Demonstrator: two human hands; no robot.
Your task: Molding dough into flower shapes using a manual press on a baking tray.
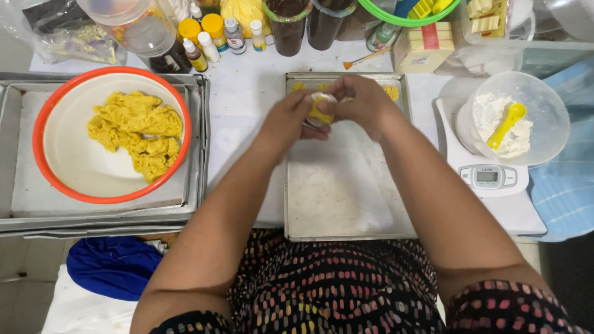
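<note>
Pressing small yellow dough lump (320, 111) between 2 bare hands above flour-dusted rectangular metal baking tray (346, 204): left hand (289, 121) cupped under it, fingers curled; right hand (365, 102) closed over top. Dough held above tray's far end. Orange-rimmed white bowl of yellow dough (111, 133) at left; clear plastic bowl of white flour with yellow spoon (516, 117) on white digital scale (489, 176) at right.
</note>
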